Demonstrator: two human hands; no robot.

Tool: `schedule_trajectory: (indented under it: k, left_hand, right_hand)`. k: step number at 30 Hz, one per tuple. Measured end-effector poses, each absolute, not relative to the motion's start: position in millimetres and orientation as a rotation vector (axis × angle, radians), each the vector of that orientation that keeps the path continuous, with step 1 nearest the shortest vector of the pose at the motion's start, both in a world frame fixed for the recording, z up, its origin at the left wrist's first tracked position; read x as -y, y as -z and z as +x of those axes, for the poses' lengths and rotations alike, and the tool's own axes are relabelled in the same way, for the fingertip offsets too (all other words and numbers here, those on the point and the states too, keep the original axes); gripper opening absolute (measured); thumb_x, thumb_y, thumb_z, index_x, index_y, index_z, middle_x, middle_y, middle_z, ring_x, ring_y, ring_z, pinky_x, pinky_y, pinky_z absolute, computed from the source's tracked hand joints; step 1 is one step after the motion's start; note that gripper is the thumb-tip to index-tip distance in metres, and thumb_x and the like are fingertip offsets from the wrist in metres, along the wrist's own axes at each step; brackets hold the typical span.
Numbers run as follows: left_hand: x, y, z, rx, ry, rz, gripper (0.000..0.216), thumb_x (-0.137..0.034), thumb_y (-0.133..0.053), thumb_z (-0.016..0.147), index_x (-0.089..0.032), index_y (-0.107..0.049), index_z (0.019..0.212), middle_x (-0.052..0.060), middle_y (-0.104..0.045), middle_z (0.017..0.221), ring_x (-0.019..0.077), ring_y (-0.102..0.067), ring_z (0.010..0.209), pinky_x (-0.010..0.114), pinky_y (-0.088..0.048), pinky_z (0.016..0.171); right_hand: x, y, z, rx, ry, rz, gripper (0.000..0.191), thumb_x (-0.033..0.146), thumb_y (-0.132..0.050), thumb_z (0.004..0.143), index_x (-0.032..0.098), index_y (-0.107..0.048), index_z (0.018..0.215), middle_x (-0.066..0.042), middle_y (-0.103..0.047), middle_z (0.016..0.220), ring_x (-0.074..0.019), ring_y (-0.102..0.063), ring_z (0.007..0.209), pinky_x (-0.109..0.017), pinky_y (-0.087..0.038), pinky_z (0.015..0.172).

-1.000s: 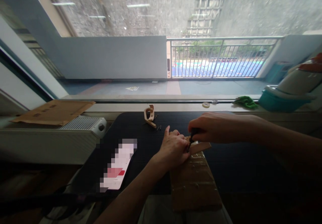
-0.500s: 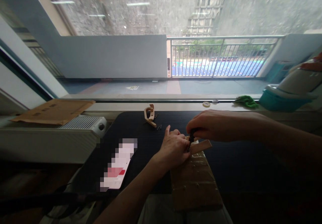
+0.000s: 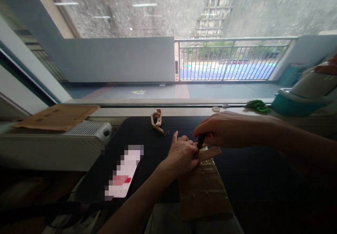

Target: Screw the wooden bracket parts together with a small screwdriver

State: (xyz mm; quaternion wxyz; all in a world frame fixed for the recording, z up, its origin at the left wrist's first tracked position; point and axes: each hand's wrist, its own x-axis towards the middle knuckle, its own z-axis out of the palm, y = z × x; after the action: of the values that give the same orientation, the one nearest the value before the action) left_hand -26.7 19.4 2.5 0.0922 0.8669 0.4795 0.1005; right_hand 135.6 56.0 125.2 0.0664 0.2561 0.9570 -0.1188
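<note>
My right hand (image 3: 223,127) is closed round the dark handle of a screwdriver (image 3: 200,141), its shaft pointing down at a flat wooden strip (image 3: 210,154). Pressed close beside the tip, my left hand (image 3: 183,154) pinches the strip's near end, with one finger sticking up. Whether a screw sits under the tip is hidden by the fingers. The strip lies across the far end of a brown, tape-wrapped block (image 3: 205,188), which extends over the table's near edge.
On the black table (image 3: 142,139) are a small angular wooden frame (image 3: 152,119), a few loose screws (image 3: 166,133) and a blurred pinkish phone-like slab (image 3: 129,174). Along the sill lie a tape roll (image 3: 216,109) and green cloth (image 3: 257,106). A brown envelope (image 3: 58,115) covers the radiator (image 3: 88,128).
My right hand has shifted slightly up and left, and its grip on the screwdriver handle has turned a little. My left hand and the block look unchanged.
</note>
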Motion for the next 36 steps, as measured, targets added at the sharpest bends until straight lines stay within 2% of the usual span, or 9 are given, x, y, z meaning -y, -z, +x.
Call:
schedule_trajectory:
  k: [5, 13, 17, 20, 23, 26, 36]
  left_hand:
    - [-19, -3, -26, -1.429, -0.309, 2.577, 0.016, -0.03, -0.057, 0.077, -0.02, -0.063, 0.067, 0.001, -0.063, 0.078, 0.023, -0.05, 0.094, 0.061, -0.014, 0.103]
    - [-19, -1, -27, -1.411, -0.353, 2.583, 0.018, -0.032, -0.056, 0.079, -0.02, -0.062, 0.067, 0.001, -0.064, 0.079, 0.0228, -0.05, 0.095, 0.061, -0.014, 0.103]
    - [-19, -2, -27, -1.415, -0.326, 2.575, 0.016, -0.031, -0.056, 0.078, -0.021, -0.064, 0.07, 0.002, -0.064, 0.084, 0.0235, -0.05, 0.098, 0.061, -0.012, 0.104]
    - [-19, -3, -27, -1.417, -0.304, 2.575, 0.016, -0.032, -0.056, 0.078, -0.021, -0.064, 0.07, 0.002, -0.064, 0.082, 0.0235, -0.05, 0.097, 0.062, -0.013, 0.103]
    - [-20, -2, -26, -1.422, -0.316, 2.575, 0.016, -0.032, -0.057, 0.077, -0.02, -0.064, 0.068, 0.001, -0.063, 0.079, 0.0232, -0.05, 0.096, 0.061, -0.014, 0.103]
    - [-20, 0, -26, -1.428, -0.362, 2.584, 0.016, -0.031, -0.058, 0.076, -0.02, -0.064, 0.067, 0.001, -0.063, 0.076, 0.0224, -0.051, 0.093, 0.061, -0.013, 0.103]
    - [-19, -3, -26, -1.425, -0.353, 2.554, 0.014, -0.029, -0.059, 0.075, -0.021, -0.064, 0.065, 0.001, -0.064, 0.076, 0.0229, -0.051, 0.093, 0.06, -0.014, 0.103]
  right_hand:
    - [-60, -122, 138, -2.889, 0.424, 0.711, 0.019, 0.02, -0.044, 0.082, 0.019, -0.063, 0.085, 0.0, -0.061, 0.072, -0.0104, -0.048, 0.063, -0.024, -0.029, 0.057]
    - [-59, -114, 140, -2.901, 0.413, 0.801, 0.021, 0.029, -0.041, 0.086, 0.019, -0.057, 0.077, 0.002, -0.055, 0.062, -0.0086, -0.042, 0.054, -0.023, -0.025, 0.05]
    - [-57, -115, 139, -2.918, 0.39, 0.818, 0.021, 0.034, -0.044, 0.085, 0.022, -0.061, 0.088, 0.002, -0.058, 0.067, -0.0089, -0.043, 0.054, -0.024, -0.024, 0.049]
    - [-57, -116, 141, -2.935, 0.358, 0.796, 0.02, 0.028, -0.048, 0.081, 0.025, -0.062, 0.096, 0.002, -0.06, 0.073, -0.0093, -0.044, 0.057, -0.023, -0.024, 0.05]
    - [-59, -117, 143, -2.915, 0.355, 0.78, 0.017, 0.021, -0.047, 0.079, 0.024, -0.062, 0.086, 0.003, -0.06, 0.069, -0.0087, -0.044, 0.058, -0.023, -0.026, 0.052]
    - [-60, -116, 143, -2.902, 0.408, 0.761, 0.014, 0.02, -0.046, 0.08, 0.02, -0.059, 0.078, 0.003, -0.059, 0.066, -0.0081, -0.044, 0.057, -0.022, -0.026, 0.053]
    - [-59, -107, 141, -2.95, 0.399, 0.858, 0.016, 0.027, -0.046, 0.084, 0.02, -0.059, 0.078, 0.003, -0.054, 0.06, -0.007, -0.041, 0.05, -0.023, -0.024, 0.047]
